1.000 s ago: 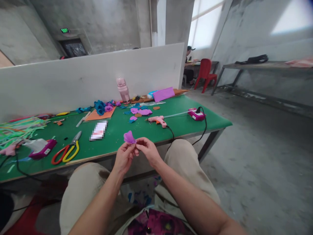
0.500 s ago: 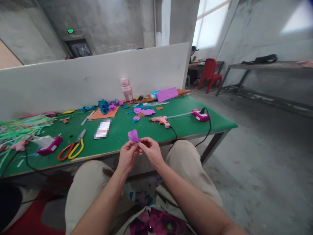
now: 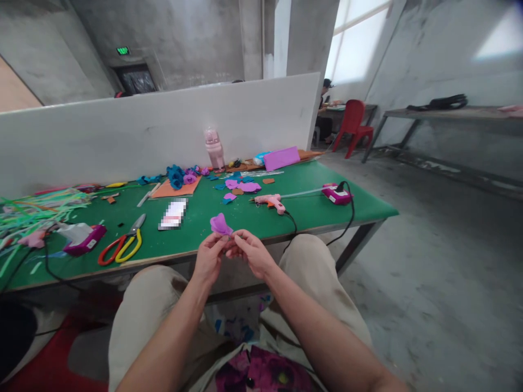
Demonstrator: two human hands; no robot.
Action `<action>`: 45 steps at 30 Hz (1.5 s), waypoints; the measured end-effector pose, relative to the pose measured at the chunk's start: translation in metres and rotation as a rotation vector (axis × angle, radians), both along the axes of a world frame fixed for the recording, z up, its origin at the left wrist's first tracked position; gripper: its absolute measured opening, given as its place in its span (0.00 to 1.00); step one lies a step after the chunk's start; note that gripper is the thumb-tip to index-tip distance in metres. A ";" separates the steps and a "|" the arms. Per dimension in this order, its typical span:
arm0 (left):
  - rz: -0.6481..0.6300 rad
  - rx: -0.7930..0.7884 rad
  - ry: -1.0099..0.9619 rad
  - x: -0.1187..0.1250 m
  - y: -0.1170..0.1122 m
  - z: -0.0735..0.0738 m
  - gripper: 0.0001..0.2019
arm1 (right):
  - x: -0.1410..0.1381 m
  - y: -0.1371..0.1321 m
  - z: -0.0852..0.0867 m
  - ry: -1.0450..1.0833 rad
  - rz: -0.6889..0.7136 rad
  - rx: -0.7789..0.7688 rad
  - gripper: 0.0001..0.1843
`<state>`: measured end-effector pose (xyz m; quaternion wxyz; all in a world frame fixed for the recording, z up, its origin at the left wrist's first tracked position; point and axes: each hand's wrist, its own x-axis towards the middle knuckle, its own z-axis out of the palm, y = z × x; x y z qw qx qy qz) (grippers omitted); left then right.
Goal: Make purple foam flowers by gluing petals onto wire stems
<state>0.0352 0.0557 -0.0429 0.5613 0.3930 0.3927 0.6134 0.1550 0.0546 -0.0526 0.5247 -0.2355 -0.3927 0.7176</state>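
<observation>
A purple crepe paper flower (image 3: 220,224) is held by its narrow base in front of the table's near edge. My left hand (image 3: 210,253) is closed, pinching that base between thumb and fingers. Close beside it, my right hand (image 3: 252,252) is closed too, its thumb and forefinger on the base from the right. The fingers partly hide the lower end. Beyond my hands, purple and blue paper petals (image 3: 248,187) lie scattered on the green table (image 3: 204,215). To their right, a pink glue gun (image 3: 270,202) rests on its side.
Red-and-yellow-handled scissors (image 3: 126,242), a phone (image 3: 174,213) and green strips (image 3: 44,212) lie to the left. Finished blue and purple flowers (image 3: 175,177) sit on orange paper. A corded magenta box (image 3: 338,194) stands at right. A white partition (image 3: 155,130) borders the back.
The paper flower has tipped to the left, and its cup shape shows more from the side. My fingers have shifted slightly at its base. The view has moved a little.
</observation>
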 end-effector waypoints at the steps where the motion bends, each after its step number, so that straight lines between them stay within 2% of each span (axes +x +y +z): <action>1: -0.017 -0.011 0.010 -0.001 0.000 0.001 0.08 | 0.000 0.000 0.001 0.019 0.027 -0.014 0.18; 3: -0.052 -0.021 0.029 -0.001 -0.001 0.003 0.08 | 0.000 -0.001 0.002 0.025 0.052 -0.022 0.19; 6: -0.062 -0.007 0.034 -0.002 -0.002 0.004 0.07 | 0.003 0.001 0.003 -0.053 0.029 0.052 0.19; 10: -0.063 0.027 0.047 -0.001 -0.002 0.003 0.07 | 0.002 0.003 0.002 -0.097 -0.050 0.145 0.19; 17: -0.023 0.050 0.125 -0.001 0.000 -0.002 0.09 | -0.006 0.001 -0.003 -0.086 -0.276 0.119 0.12; 22: -0.093 0.080 0.103 -0.003 0.000 0.001 0.11 | -0.005 -0.001 -0.003 -0.172 -0.373 0.200 0.07; 26: -0.083 0.078 0.122 -0.003 -0.001 0.001 0.09 | -0.007 -0.003 -0.003 -0.202 -0.366 0.202 0.07; 33: -0.142 0.061 0.045 -0.005 -0.002 0.006 0.11 | -0.008 0.000 -0.003 -0.089 -0.316 0.098 0.10; 38: -0.164 0.040 0.025 -0.008 -0.001 0.007 0.11 | -0.007 0.000 -0.002 -0.066 -0.283 0.078 0.11; 45: -0.069 0.034 0.049 -0.008 0.002 0.003 0.09 | -0.007 -0.001 -0.002 -0.080 -0.248 0.083 0.10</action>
